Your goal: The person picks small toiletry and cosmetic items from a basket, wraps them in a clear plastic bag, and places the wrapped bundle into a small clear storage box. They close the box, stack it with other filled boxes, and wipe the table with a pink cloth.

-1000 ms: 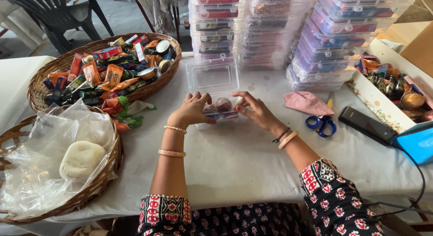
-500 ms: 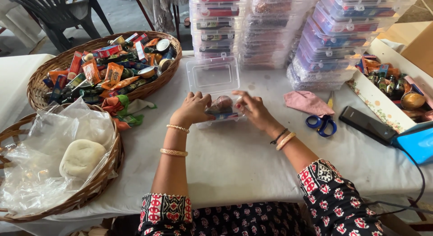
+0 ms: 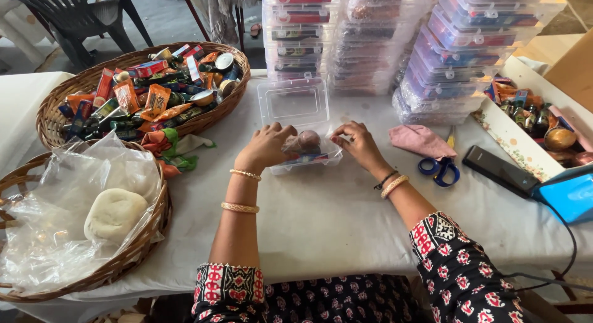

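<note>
A small clear plastic box [image 3: 307, 157] sits open on the white table, its lid [image 3: 294, 104] flipped back toward the stacks. Inside lie a brownish round item [image 3: 308, 139] and some small colourful packets. My left hand [image 3: 267, 147] rests on the box's left side, fingers curled over its contents. On the right rim of the box sits my right hand [image 3: 357, 143], fingertips pinched at the edge. Whether either hand grips an item inside is hidden by the fingers.
A wicker basket [image 3: 52, 110] of small packets and tins stands at the back left. A second basket [image 3: 142, 246] holds plastic wrap and a pale round lump [image 3: 115, 214]. Stacks of filled clear boxes [image 3: 377, 39] line the back. Blue scissors [image 3: 437, 169], pink cloth [image 3: 420, 140], a dark device [image 3: 500, 170] lie right.
Both hands have stayed on the clear box, with only slight shifts of the fingers over its contents.
</note>
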